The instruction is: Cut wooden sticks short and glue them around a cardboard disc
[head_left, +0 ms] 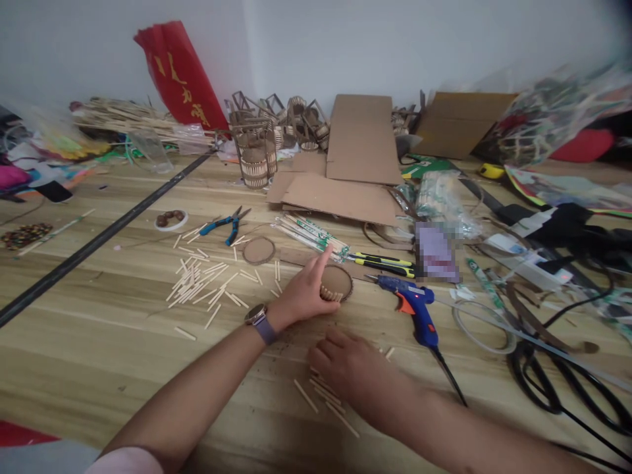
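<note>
My left hand, with a watch on the wrist, grips the near rim of a round cardboard disc edged with short upright sticks; its index finger points up. My right hand lies palm down on the wooden floor, fingers curled over a few loose wooden sticks; whether it pinches one is hidden. A blue glue gun lies just right of both hands. A second plain disc lies farther back.
Scattered cut sticks lie left of my hands, with blue pliers beyond them. Yellow-handled cutters, a packet of skewers, cardboard sheets, stick-built baskets, black cables and a power strip crowd the back and right.
</note>
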The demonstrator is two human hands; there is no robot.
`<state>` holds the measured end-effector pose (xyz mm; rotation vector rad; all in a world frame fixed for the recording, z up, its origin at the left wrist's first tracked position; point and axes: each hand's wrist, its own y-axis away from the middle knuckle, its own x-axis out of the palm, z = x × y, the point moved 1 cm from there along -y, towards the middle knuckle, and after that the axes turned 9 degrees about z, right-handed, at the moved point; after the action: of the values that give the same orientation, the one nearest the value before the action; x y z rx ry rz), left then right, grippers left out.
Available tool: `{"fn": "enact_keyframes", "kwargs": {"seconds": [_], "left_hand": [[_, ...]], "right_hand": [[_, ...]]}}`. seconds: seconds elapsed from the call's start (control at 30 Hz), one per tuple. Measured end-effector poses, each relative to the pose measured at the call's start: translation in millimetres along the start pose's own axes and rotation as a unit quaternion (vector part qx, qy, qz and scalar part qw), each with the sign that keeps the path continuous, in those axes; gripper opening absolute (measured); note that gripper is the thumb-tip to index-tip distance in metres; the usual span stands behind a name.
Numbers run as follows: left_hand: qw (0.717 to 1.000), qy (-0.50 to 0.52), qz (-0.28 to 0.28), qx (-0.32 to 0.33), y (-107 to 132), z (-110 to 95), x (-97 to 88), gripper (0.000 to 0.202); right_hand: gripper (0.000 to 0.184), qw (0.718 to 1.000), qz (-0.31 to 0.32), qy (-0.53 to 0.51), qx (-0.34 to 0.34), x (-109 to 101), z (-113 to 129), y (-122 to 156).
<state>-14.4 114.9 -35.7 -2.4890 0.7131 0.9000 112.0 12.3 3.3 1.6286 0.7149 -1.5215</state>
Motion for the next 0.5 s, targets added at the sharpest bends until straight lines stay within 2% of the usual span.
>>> {"fn": "enact_keyframes", "kwargs": {"seconds": [0.13, 0.33, 0.43, 0.5], "left_hand": [[1.0, 0.001, -0.001, -0.002, 0.4, -0.8, -0.7, 0.111], [1.0, 0.003, 0.003, 0.0, -0.1, 2.6, 0.5, 0.113], [1.0, 0.005, 0.001, 0.002, 0.3, 3.1, 0.4, 0.113], [1.0, 0.008, 0.0, 0.004, 0.9, 1.8, -0.2, 0.112]], "right_hand": [[0.005, 1.0, -0.011, 0.025, 0.009, -2.2, 8.7, -14.0], [0.001, 0.999, 0.011, 0.044, 0.023, -4.1, 8.3, -24.0], [0.009, 0.999, -0.016, 0.021, 0.034, -4.0, 1.9, -18.9], [0.013, 0.998, -0.05, -0.029, 0.035, -11.5, -7.3, -9.3]]}}
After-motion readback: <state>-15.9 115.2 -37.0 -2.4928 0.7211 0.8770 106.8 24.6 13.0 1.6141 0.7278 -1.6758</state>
